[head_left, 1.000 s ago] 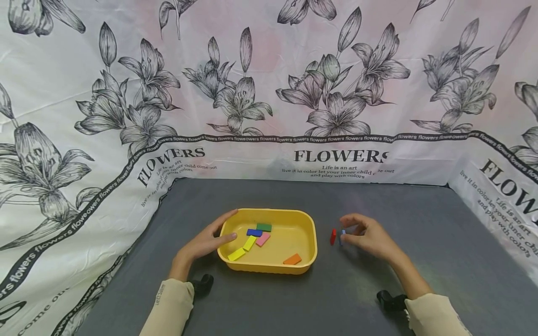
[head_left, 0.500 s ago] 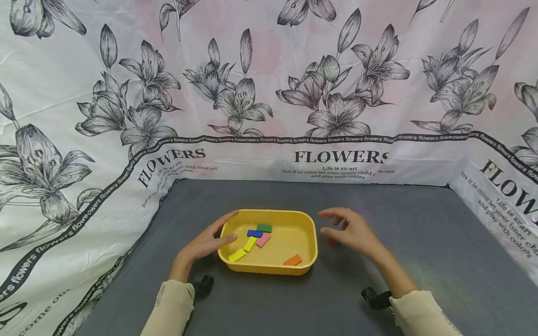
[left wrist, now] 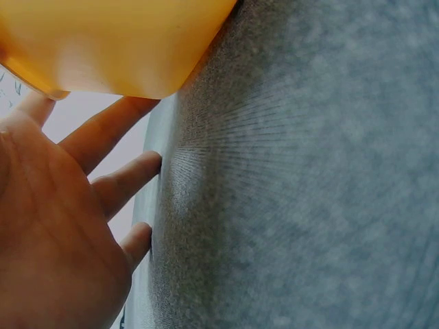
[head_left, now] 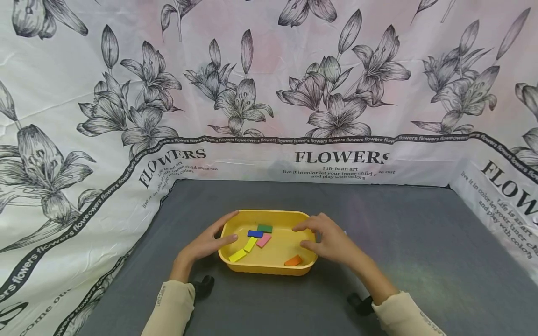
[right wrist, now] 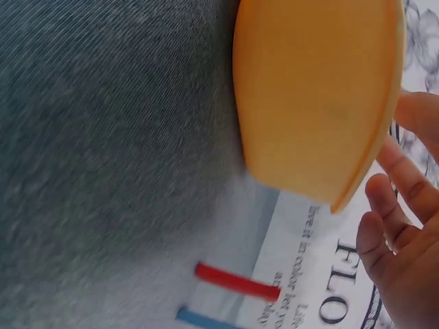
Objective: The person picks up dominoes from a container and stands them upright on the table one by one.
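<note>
A yellow plastic tray (head_left: pixel 269 269) stands on the table. My left hand (head_left: pixel 210 241) holds its left rim, thumb over the inside and fingers along the outside; the left wrist view shows those fingers spread under the tray wall. My right hand (head_left: pixel 329 238) is at the right rim, fingertips reaching over the inside, fingers loosely bent with nothing seen between them. In the tray lie a green block (head_left: pixel 265 228), a blue block (head_left: pixel 255 234), a pink block (head_left: pixel 264 241), two yellow blocks (head_left: pixel 237 255) and an orange block (head_left: pixel 293 260).
A red block (right wrist: pixel 236 281) and a light blue block (right wrist: pixel 206 320) stand upright on the grey tabletop (head_left: pixel 269 303), right of the tray, mostly hidden by my right hand in the head view. A flower-printed cloth (head_left: pixel 252 163) borders the table at the back and sides.
My right hand has moved left from beside the light blue block, past the red block, to the tray's right rim. My left hand and the blocks in the tray have stayed put.
</note>
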A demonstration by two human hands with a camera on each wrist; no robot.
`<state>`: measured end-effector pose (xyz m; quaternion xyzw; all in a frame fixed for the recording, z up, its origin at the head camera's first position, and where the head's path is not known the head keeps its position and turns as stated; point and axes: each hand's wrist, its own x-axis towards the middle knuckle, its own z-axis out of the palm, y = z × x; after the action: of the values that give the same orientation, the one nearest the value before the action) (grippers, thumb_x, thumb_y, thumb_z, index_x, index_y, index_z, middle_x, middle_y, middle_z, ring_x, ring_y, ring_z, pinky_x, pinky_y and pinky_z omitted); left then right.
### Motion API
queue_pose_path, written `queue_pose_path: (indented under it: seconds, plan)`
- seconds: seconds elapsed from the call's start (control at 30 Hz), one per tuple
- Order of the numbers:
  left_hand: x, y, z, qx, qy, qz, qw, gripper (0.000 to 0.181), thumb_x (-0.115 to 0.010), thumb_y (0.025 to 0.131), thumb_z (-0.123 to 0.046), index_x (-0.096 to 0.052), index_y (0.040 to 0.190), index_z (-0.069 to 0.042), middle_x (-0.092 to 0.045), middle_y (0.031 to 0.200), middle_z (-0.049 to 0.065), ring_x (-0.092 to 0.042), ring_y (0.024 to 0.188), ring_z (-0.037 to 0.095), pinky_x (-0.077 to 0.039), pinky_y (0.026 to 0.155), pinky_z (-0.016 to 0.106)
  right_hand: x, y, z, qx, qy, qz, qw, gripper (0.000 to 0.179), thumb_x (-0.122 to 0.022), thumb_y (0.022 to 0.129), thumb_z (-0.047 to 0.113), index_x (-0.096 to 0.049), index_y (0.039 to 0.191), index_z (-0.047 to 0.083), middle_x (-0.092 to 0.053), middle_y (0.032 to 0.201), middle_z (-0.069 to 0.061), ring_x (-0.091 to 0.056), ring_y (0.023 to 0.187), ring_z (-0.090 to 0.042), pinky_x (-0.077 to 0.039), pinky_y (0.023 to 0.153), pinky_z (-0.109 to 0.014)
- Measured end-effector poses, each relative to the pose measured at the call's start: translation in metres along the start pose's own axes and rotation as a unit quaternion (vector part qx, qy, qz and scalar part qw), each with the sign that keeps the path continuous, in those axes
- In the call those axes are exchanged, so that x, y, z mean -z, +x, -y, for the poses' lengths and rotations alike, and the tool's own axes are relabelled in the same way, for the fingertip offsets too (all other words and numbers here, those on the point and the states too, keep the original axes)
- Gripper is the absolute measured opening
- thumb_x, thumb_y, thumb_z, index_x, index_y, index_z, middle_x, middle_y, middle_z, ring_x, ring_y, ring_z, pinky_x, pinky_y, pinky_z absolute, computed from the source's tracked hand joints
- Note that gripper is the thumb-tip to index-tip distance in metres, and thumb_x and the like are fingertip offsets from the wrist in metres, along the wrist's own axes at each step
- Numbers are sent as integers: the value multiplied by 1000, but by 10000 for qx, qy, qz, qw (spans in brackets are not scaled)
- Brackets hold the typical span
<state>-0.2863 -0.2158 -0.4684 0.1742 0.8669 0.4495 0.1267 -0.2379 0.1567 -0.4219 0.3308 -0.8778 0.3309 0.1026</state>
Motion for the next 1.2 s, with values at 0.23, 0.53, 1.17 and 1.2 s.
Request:
queue_pose_path:
  seconds: [0.23,0.53,1.17,1.2]
  plan:
    - [-1,0,-2,17,-16,-7,10000,71,-65,98,-37,-28,159,-43,-26,169,1,-32,152,34,-25,122,66,-12,16,11,521,-589,662,9947,22,-81,83,8,-80,104,16,-77,102,4,-58,92,-18,-45,81,-32]
    - [-1,-1,-4,29,-47,-31,10000,71,-65,98,-36,-29,159,-43,-26,169,1,-32,153,34,-25,122,66,-24,26,19,286,-1035,1910,9757,17,-83,79,11,-82,91,23,-76,92,11,-50,84,-9,-44,74,-24]
    - [1,-2,-5,100,-73,-44,9999,70,-65,98,-38,-29,157,-46,-27,169,0,-32,152,34,-25,122,66,-29,39,26,248,-1330,2668,9542,20,-76,77,-4,-75,79,17,-63,68,8,-47,66,-8,-45,65,-22]
    - [1,-2,-4,93,-73,-35,9999,70,-65,98,-38,-29,158,-46,-27,169,1,-32,152,34,-25,122,66,-30,39,26,202,-1355,2683,9536,21,-75,77,-4,-74,78,17,-61,67,8,-46,65,-8,-43,63,-22]
